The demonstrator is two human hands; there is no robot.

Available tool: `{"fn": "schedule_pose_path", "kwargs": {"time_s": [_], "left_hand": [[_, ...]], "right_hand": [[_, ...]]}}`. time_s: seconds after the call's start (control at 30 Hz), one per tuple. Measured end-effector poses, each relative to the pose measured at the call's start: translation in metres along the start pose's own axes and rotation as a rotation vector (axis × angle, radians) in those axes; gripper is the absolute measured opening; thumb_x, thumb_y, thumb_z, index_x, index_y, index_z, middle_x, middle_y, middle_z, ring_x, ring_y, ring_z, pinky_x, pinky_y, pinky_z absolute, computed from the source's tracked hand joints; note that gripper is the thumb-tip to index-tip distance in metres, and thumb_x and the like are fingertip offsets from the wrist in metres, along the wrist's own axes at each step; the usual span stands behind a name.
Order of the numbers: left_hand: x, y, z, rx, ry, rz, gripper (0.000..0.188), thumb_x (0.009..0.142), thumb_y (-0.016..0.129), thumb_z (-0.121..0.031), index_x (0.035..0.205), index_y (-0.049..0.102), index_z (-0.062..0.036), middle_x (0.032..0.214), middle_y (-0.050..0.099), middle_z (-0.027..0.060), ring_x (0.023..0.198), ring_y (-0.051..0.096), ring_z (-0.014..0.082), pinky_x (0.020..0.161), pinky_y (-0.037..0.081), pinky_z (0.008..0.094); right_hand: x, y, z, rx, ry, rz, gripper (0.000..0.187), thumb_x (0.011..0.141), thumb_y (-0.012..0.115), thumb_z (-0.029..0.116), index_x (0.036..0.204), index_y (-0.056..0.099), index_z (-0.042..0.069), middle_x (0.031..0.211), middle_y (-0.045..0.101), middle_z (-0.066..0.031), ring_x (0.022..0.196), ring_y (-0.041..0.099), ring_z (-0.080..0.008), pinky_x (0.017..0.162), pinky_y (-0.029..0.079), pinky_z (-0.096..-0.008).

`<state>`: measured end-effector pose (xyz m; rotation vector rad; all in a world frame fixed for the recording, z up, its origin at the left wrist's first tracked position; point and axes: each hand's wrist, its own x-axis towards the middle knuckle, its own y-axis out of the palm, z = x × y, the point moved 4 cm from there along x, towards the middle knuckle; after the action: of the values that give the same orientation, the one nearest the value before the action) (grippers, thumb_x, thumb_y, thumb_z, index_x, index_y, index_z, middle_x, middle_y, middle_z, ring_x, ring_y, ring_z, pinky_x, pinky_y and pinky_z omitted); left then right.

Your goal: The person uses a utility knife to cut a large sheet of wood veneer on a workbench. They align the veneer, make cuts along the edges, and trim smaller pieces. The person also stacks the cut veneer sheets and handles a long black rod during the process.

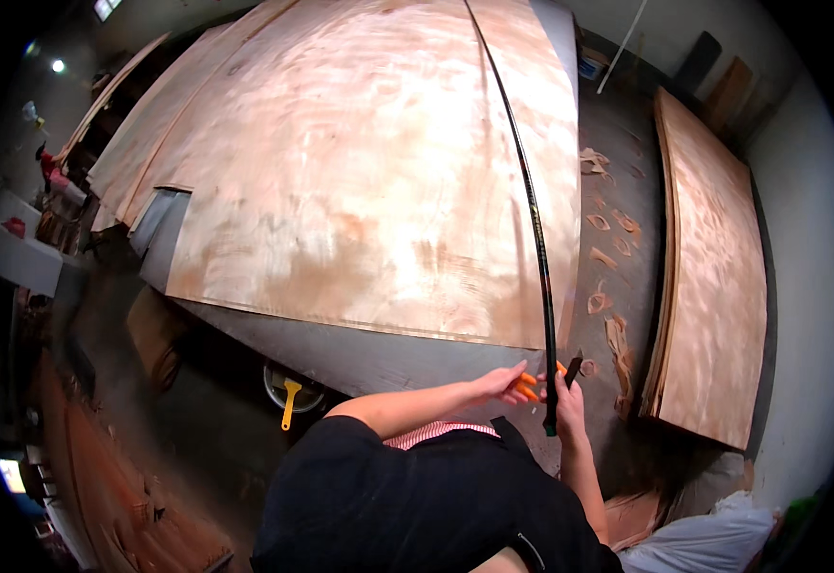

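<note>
Pole (529, 191) — black, slim, slightly bowed; runs from the top edge down over the right part of the big wood sheet (360, 181), its lower end past the near edge, in the right hand (571, 401).

Far left: reddish-brown sheets (102, 487) low down, a pale block (18, 250) above them. Next, a round metal pan (270, 387), partly in shadow, with a yellow-handled tool (290, 405) lying across it.

Middle: the wood sheet, pale with brown smudges toward its near edge, lies on a grey bench (341, 353); a strip of bare bench shows along the near side.

Left hand (503, 383) reaches in from the left, just beside the pole. Fingers partly curled, orange at their tips — covering or held thing, cannot tell. Nor can I tell whether they touch the pole.

Right hand: fingers closed round the pole near its lower end. A short dark tool (575, 367) juts up at this hand; its exact kind is unclear.

Right: curled wood scraps (618, 349) scattered on the floor (618, 124), then a stack of wood sheets (713, 277) near the wall (804, 239). Lower right corner, a crumpled white sack (708, 540).
</note>
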<state>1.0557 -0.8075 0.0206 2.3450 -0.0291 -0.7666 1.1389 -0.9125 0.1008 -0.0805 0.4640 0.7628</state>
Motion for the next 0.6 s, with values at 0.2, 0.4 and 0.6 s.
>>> {"fn": "schedule_pose_path", "kwargs": {"time_s": [0.2,0.4,0.6], "left_hand": [[-0.066,0.003,-0.006,-0.512,0.139,0.122,0.079,0.077,0.022,-0.070,0.125,0.034,-0.0088,0.112,0.052,0.0125,0.102,0.052,0.0224,0.084,0.040,0.0335],[-0.115,-0.082,0.016,-0.329,0.238,-0.704,0.040,0.082,0.052,-0.041,0.092,0.061,-0.0029,0.061,0.048,-0.0003,0.048,0.043,0.0074,0.041,0.035,0.0217],[-0.217,-0.188,-0.006,0.272,0.385,-1.352,0.029,0.079,0.058,-0.031,0.078,0.056,-0.0025,0.059,0.051,0.0011,0.046,0.045,0.0101,0.040,0.034,0.0221]], "right_hand": [[0.027,0.068,0.009,-0.418,-0.058,0.231,0.024,0.087,0.048,0.018,0.107,0.052,0.006,0.085,0.059,-0.0079,0.077,0.058,-0.0155,0.067,0.047,-0.0289],[0.022,0.056,-0.012,-0.618,-0.064,0.386,0.040,0.075,0.044,0.003,0.114,0.050,0.012,0.087,0.061,-0.0118,0.080,0.059,-0.0256,0.070,0.046,-0.0332],[-0.015,-0.032,-0.067,-0.670,0.042,0.302,0.034,0.074,0.045,0.006,0.107,0.050,0.007,0.087,0.061,-0.0104,0.083,0.058,-0.0274,0.071,0.045,-0.0348]]}}
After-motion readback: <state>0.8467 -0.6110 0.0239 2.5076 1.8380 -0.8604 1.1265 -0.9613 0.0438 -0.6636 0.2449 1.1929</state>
